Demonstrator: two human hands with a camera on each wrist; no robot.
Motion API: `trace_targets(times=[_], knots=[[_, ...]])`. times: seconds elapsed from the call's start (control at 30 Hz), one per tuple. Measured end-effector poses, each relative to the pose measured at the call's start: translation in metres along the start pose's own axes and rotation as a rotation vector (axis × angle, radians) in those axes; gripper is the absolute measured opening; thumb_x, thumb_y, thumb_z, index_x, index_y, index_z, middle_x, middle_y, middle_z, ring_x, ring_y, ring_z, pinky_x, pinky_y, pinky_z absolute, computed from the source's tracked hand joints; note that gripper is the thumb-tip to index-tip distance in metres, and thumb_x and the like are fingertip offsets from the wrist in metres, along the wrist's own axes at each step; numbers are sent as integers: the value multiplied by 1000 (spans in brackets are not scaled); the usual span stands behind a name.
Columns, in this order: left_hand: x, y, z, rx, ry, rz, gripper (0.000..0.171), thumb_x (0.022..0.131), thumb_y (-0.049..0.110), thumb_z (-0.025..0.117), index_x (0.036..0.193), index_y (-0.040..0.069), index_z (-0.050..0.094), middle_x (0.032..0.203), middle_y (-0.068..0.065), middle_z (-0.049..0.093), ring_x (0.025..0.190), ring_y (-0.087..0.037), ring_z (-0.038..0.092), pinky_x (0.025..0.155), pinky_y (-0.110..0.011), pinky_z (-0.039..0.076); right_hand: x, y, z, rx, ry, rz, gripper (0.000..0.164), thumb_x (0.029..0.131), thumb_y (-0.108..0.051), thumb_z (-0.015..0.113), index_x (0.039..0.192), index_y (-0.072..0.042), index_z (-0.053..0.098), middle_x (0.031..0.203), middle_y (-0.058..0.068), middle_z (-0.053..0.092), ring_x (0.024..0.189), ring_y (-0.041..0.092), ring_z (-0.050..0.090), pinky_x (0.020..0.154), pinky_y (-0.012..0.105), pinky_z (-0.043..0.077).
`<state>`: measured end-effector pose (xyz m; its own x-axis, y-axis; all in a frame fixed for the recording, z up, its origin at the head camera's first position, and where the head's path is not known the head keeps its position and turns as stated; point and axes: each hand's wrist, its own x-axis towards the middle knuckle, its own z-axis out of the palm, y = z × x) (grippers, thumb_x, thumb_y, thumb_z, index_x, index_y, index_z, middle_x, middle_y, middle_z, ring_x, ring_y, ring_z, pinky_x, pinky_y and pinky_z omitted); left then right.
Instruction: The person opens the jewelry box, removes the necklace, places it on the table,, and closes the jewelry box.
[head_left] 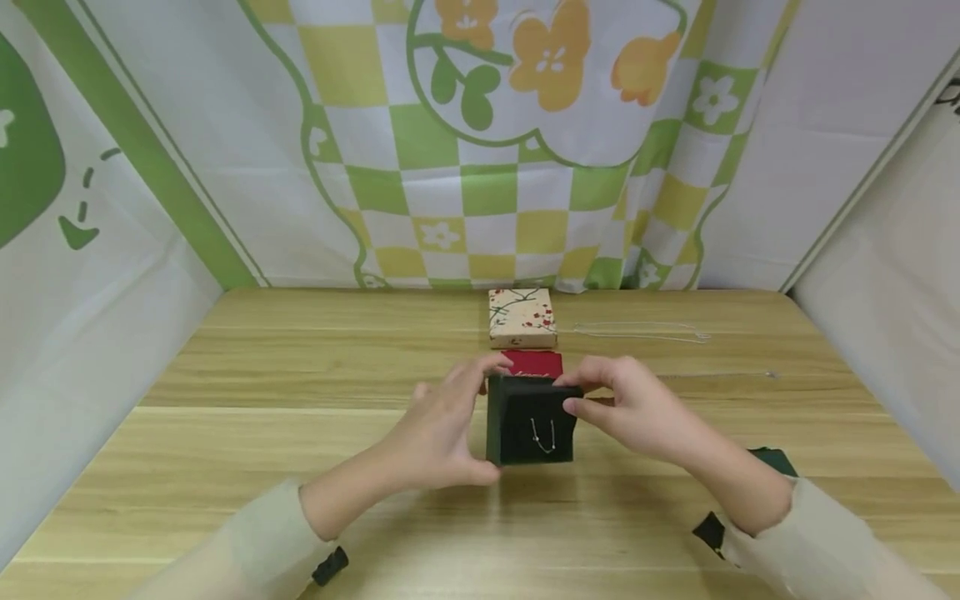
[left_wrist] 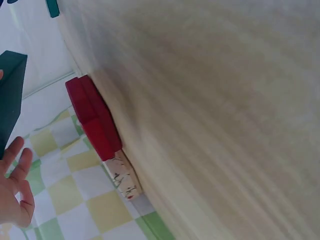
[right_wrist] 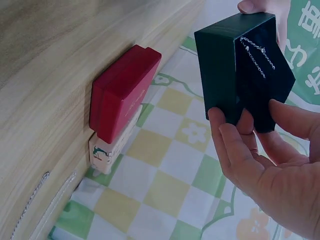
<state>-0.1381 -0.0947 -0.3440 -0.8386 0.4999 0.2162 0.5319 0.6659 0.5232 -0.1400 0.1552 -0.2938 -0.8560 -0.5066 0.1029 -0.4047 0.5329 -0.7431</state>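
Above the table, my left hand [head_left: 442, 429] grips a dark green jewelry box [right_wrist: 218, 75], fingers at its far edge and thumb at its near edge. A black padded insert [head_left: 515, 437] sits tilted in the box's opening, one side standing out. Across the insert hangs a thin silver chain [right_wrist: 256, 59]. My right hand [head_left: 648, 408] pinches the insert's upper right edge between thumb and fingers. In the right wrist view, other fingers of that hand touch the green box's wall. The left wrist view catches only part of the green box [left_wrist: 14, 87].
Behind the hands lies a red box [right_wrist: 122, 95], with a cream floral-patterned box [head_left: 521, 318] beyond it. Two thin silver chains stretch on the table to the right, the farther chain [head_left: 641, 324] looped. A dark green object [head_left: 774, 460] shows partly behind my right forearm.
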Motion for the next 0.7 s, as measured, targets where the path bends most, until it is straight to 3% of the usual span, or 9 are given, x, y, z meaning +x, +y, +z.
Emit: trace_targets(times=[0.13,0.3,0.5,0.7], knots=[[0,3,-2,135,-5,44,108,54,37,94,144,26,35,139,7,54,127,-13,49,90,-48,40,-4,-1,0,12,-4,10,18,92,-5,66,109,-2,72,104,9,72,97,21,64,83,33,58],[0,4,1,208,-12,62,102,56,45,92,142,19,43,141,2,53,132,-16,46,91,-50,43,-6,2,1,19,2,42,20,93,-8,66,112,-2,71,102,8,72,94,18,63,80,33,58],[0,3,7,162,-64,40,102,56,46,92,140,12,45,139,-2,55,131,-20,46,96,-56,43,-10,10,-1,7,50,55,21,93,-10,67,113,-3,72,104,8,73,94,18,64,77,31,57],[0,2,12,129,-105,38,100,58,51,91,139,10,48,134,-2,58,125,-20,48,92,-52,44,-13,10,-9,-22,101,62,22,94,-13,67,115,-5,72,107,7,73,97,19,63,76,30,55]])
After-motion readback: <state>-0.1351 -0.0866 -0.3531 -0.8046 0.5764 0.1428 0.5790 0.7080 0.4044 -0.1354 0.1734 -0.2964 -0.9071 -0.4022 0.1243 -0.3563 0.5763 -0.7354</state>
